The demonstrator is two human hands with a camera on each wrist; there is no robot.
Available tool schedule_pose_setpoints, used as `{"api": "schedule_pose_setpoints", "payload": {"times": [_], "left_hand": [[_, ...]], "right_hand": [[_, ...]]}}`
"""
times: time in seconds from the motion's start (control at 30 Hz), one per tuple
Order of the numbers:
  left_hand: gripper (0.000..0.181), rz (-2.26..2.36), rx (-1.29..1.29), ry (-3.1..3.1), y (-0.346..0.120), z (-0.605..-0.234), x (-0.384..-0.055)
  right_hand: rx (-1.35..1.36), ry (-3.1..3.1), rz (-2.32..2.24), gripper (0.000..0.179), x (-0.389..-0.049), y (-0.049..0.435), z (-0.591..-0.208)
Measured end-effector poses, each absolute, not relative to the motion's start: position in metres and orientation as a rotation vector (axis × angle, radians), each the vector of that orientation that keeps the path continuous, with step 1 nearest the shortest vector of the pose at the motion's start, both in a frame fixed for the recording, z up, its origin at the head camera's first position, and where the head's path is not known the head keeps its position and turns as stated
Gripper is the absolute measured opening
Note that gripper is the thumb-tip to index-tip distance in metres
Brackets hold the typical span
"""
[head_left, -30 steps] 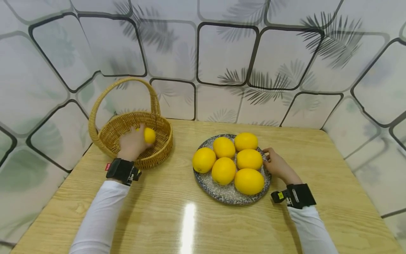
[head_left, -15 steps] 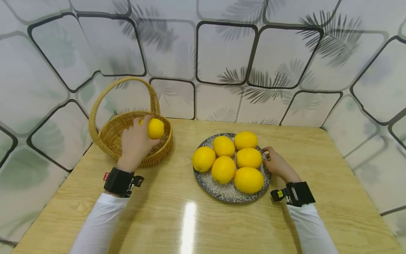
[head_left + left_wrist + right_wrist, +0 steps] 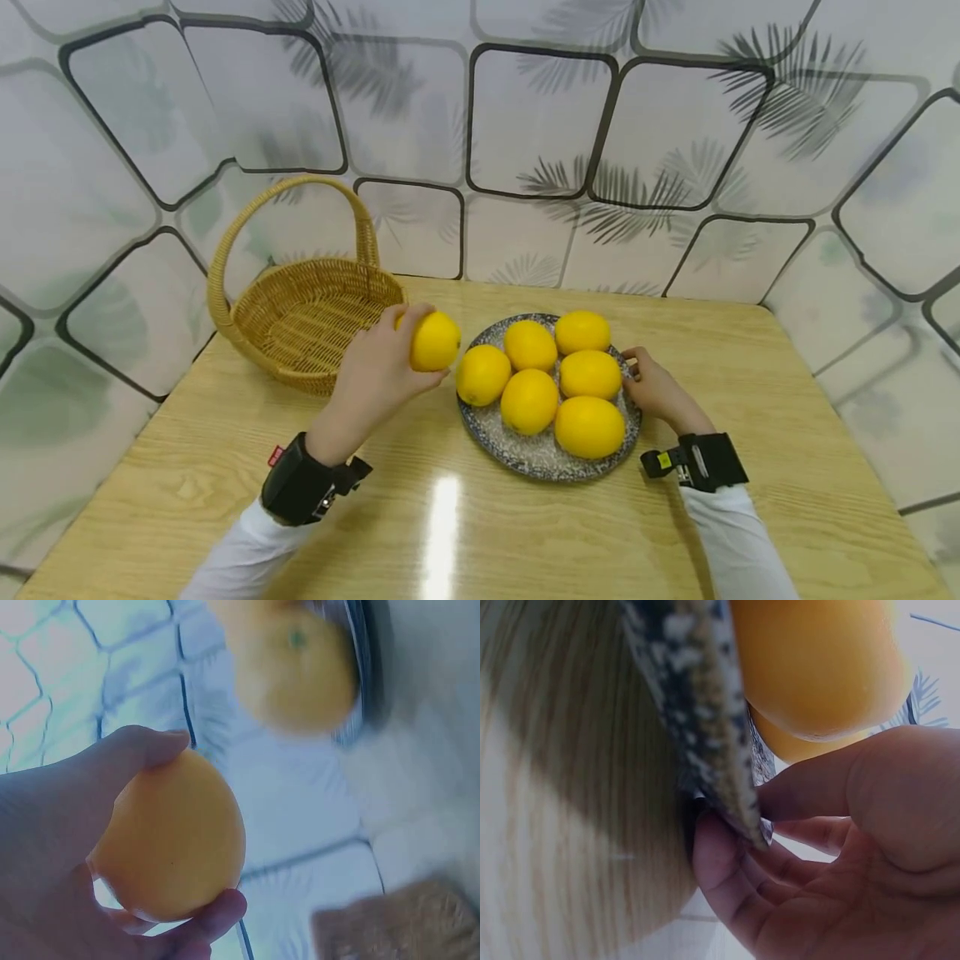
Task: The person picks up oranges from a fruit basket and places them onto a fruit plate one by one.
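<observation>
My left hand (image 3: 373, 371) grips an orange (image 3: 437, 342) above the table, between the basket and the plate. In the left wrist view the thumb and fingers curl round that orange (image 3: 176, 840). A round speckled plate (image 3: 536, 458) holds several more oranges (image 3: 589, 427). My right hand (image 3: 660, 393) pinches the plate's right rim. In the right wrist view the thumb lies over the rim (image 3: 724, 742) and a finger (image 3: 716, 851) is underneath it. The wicker basket (image 3: 311, 329) at the left has nothing visible inside.
The basket's tall arched handle (image 3: 296, 185) rises near the back wall. A patterned wall covering (image 3: 536, 125) stands behind and beside the wooden table (image 3: 390, 533). Each wrist wears a black camera band (image 3: 300, 483).
My left hand has lifted the orange out of the basket and carried it right, close to the plate's left edge. My right hand stays at the plate's rim.
</observation>
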State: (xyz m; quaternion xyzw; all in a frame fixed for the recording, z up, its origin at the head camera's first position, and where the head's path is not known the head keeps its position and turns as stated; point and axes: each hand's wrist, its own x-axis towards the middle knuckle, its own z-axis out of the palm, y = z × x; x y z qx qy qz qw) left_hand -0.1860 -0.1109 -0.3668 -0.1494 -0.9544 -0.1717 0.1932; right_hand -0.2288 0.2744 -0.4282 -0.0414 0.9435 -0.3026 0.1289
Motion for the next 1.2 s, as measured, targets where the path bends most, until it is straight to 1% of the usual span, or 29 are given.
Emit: {"api": "schedule_pose_setpoints", "payload": {"times": [0.1, 0.27, 0.7, 1.2], "left_hand": [[0.076, -0.494, -0.493, -2.671, -0.096, -0.373, -0.177], [0.08, -0.463, -0.59, -2.718, -0.075, -0.384, -0.165], [0.084, -0.352, -0.774, -2.808, -0.042, -0.398, -0.141], [0.082, -0.196, -0.929, -2.787, -0.026, -0.425, -0.135]], "right_hand": [[-0.111, 2.739, -0.889, 0.049, -0.228, 0.274, -0.427], [-0.104, 2.742, -0.895, 0.049, -0.229, 0.274, -0.427], [-0.122, 2.748, -0.894, 0.048, -0.228, 0.275, -0.426], [-0.12, 2.734, -0.915, 0.052, -0.229, 0.279, -0.428]]}}
